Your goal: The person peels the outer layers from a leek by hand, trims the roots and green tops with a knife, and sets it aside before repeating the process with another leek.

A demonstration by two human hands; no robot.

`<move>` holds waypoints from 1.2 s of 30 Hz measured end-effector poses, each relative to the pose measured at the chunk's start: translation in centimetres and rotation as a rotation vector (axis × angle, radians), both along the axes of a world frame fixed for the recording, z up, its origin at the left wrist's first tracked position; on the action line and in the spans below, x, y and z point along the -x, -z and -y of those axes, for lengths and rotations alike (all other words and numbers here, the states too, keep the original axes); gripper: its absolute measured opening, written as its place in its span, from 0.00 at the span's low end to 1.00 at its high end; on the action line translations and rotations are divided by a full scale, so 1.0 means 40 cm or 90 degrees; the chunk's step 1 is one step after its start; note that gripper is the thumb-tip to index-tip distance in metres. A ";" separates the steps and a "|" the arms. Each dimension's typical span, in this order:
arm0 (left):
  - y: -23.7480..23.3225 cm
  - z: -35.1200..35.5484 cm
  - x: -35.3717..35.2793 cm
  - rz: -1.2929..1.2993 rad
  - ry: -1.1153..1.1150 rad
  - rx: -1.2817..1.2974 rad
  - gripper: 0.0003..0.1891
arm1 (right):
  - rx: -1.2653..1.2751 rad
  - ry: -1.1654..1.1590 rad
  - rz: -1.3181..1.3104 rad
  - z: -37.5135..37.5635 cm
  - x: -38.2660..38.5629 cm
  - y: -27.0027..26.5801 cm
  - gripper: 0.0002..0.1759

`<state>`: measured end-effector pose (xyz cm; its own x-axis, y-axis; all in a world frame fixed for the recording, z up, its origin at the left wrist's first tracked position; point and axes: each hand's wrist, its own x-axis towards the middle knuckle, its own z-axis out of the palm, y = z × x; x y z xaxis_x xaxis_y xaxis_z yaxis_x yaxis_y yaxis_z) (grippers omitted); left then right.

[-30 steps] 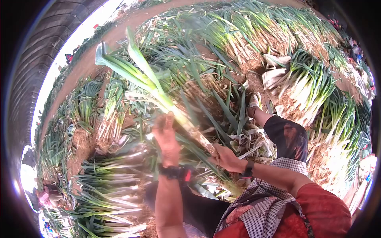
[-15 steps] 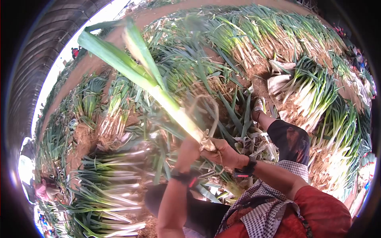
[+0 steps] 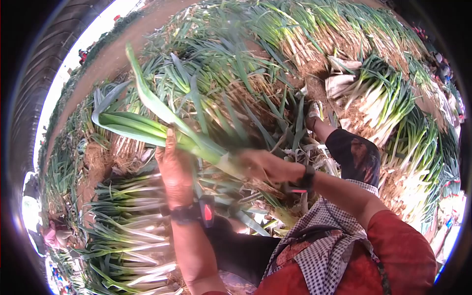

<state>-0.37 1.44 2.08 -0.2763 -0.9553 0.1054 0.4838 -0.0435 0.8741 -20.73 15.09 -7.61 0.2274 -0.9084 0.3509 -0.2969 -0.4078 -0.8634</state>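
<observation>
A large leek point(image 3: 209, 151) lies slantwise across the middle of the view, its green leaves spreading to the upper left. My left hand point(image 3: 176, 169) is wrapped round it at the base of the leaves, thumb on top. Over the pale lower stalk is my right hand point(image 3: 268, 166), blurred by motion, its fingertips at the stalk; what they pinch is not clear. The root end is largely hidden near my right hand. Below my left hand, a row of cleaned leeks point(image 3: 142, 231) lies with white stalks pointing right.
Untrimmed leeks point(image 3: 305, 49) with brown roots stand in bundles at the back. More white-stalked leeks point(image 3: 378, 103) lie at the right, beside a pale sack point(image 3: 339, 86). Loose leaves and peelings point(image 3: 322, 160) cover the ground near my foot point(image 3: 314, 115).
My left hand has moved from the root end up to the leaf base. My right hand has shifted slightly up along the stalk. The leek's leaves have swung lower.
</observation>
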 end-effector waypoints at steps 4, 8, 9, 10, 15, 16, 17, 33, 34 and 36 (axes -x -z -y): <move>-0.014 -0.034 0.017 0.007 0.030 -0.026 0.25 | 0.043 0.072 0.221 0.101 -0.069 -0.113 0.17; -0.034 -0.073 0.048 0.042 -0.018 0.024 0.16 | -0.001 0.090 0.238 0.132 -0.109 -0.213 0.17; -0.027 -0.072 0.046 0.062 -0.015 0.031 0.16 | 0.011 0.092 0.246 0.135 -0.113 -0.220 0.18; -0.020 -0.067 0.041 0.082 -0.012 0.039 0.17 | 0.026 0.113 0.213 0.139 -0.112 -0.216 0.18; -0.002 -0.066 0.038 0.108 0.037 0.077 0.26 | 0.041 0.143 0.078 0.146 -0.080 -0.202 0.22; -0.002 -0.070 0.042 0.092 0.062 0.091 0.26 | -0.021 0.128 0.074 0.137 -0.066 -0.204 0.22; -0.004 -0.078 0.046 0.075 0.086 0.105 0.26 | -0.083 0.112 0.070 0.126 -0.054 -0.207 0.23; -0.067 -0.130 0.069 0.037 0.366 0.070 0.34 | -0.153 0.187 0.023 -0.115 0.076 0.002 0.20; -0.070 -0.129 0.072 0.049 0.371 0.085 0.34 | -0.140 0.166 0.073 -0.106 0.068 -0.052 0.20; -0.076 -0.131 0.076 0.070 0.373 0.080 0.35 | -0.116 0.123 0.179 -0.094 0.051 -0.114 0.20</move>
<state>-3.41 6.68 5.11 -0.7676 -0.6235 0.1486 0.3176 -0.1686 0.9331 -22.78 18.84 -3.06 -0.0365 -0.9782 0.2043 -0.0953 -0.2001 -0.9751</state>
